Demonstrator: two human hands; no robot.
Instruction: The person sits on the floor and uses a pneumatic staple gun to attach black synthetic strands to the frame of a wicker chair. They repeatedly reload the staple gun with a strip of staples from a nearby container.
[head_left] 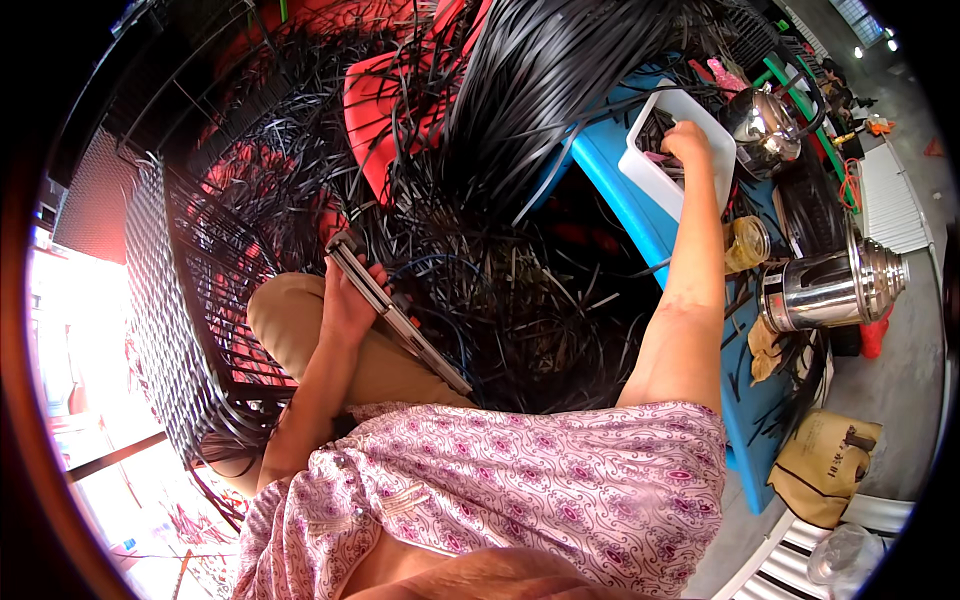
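My left hand [346,300] is closed around a nail or staple gun [385,302] with a long, narrow metal magazine. The tool lies slantwise over my trousered leg, its far end pointing up and left. To the right, my right hand [688,143] reaches into a white plastic box [648,178] on a blue table [622,210]. Its fingers are bent together among small dark pieces in the box; whatever they hold is hidden. Beside my left arm stands a woven grey and black rattan piece [165,310] on a dark frame.
Heaps of black plastic strips [550,90] cover a red chair [370,120] and the ground ahead. Along the table's right side are a shiny kettle [765,120], a jar [745,246] and a steel pot [812,290]. A tan bag [825,462] sits at lower right.
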